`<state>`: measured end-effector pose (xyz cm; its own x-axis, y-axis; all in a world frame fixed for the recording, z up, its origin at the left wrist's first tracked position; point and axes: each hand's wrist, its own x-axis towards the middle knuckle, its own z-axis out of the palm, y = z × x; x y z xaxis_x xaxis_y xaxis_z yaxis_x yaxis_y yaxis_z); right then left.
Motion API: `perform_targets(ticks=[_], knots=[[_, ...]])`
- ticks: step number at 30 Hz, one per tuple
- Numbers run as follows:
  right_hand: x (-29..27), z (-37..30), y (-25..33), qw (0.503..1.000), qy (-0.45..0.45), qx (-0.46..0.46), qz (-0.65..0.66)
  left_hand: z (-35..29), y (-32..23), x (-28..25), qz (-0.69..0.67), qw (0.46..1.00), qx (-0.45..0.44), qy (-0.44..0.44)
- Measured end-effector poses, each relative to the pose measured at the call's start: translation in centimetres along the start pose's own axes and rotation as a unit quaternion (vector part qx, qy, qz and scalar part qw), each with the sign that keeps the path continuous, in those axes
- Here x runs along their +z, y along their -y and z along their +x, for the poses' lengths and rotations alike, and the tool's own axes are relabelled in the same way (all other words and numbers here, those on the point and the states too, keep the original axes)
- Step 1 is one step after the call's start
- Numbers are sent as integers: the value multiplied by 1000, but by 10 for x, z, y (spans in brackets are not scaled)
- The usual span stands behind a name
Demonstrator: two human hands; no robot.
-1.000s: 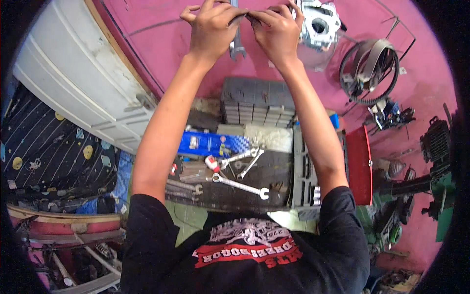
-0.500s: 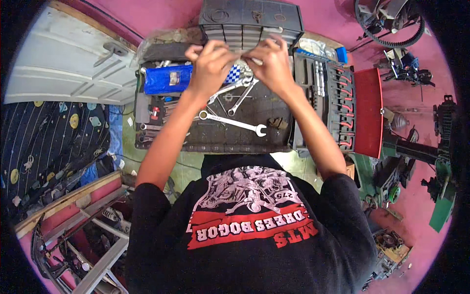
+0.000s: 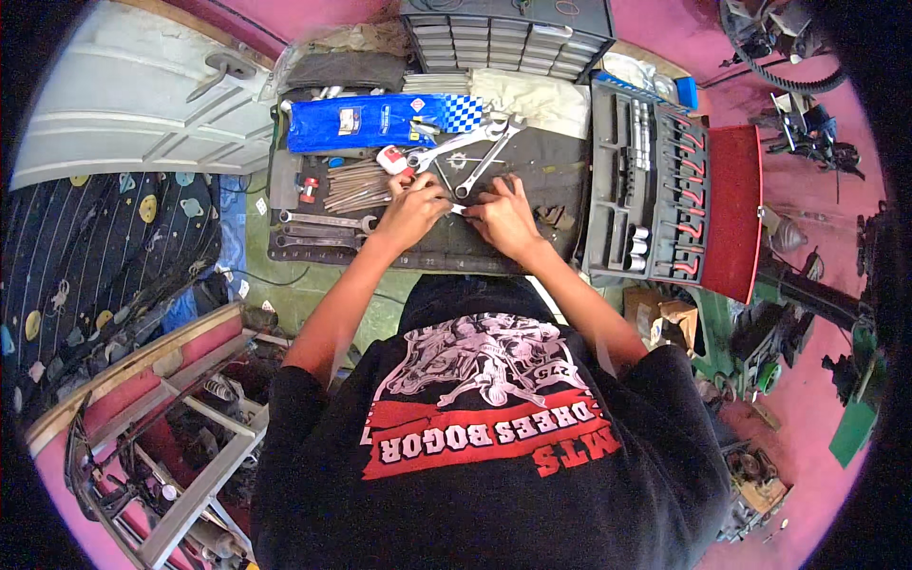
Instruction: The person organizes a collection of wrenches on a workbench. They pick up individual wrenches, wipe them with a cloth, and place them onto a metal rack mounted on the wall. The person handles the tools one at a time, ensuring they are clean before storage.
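Both my hands are low over the dark work mat. A short silver piece of a combination spanner shows between them, and the rest of it is covered by my fingers. My left hand is closed around one end, and my right hand is closed at the other. Just beyond lie two larger silver spanners, a thick one and a thinner one, their far ends overlapping. A red and white object sits beyond my left hand, next to a bundle of thin rods.
A blue pouch lies along the back left, with a grey drawer cabinet behind. More spanners rest at the front left. On the right stands an open red case with sockets and red-handled tools. A pale cloth lies before the drawers.
My hands have come down and nearer from in front of the drawer cabinet to the mat. The spanner that lay bare there is now mostly under my fingers. The view has shifted slightly.
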<state>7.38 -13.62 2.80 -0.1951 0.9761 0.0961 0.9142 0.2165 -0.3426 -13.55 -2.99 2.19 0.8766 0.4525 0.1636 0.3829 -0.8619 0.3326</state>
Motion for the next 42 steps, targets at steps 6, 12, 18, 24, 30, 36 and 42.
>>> perform_targets(ticks=[6,12,18,24,30,36,42], knots=[[10,-9,10,999,6,16,-51,-9,12,11,13,999,19,24],[12,-9,17,996,30,39,-79,-7,25,16,27,996,67,50],[11,-1,25,993,44,66,-86,-3,34,12,15,991,113,70],[11,-9,26,996,6,50,-77,-7,27,3,1,993,108,57],[-12,-15,17,996,-4,15,-91,-5,12,-3,-26,996,83,0],[-50,-35,-10,993,14,0,-117,22,-23,5,-64,995,69,-33],[-64,-60,-73,992,52,-3,-114,57,-70,47,-85,993,34,-72]])
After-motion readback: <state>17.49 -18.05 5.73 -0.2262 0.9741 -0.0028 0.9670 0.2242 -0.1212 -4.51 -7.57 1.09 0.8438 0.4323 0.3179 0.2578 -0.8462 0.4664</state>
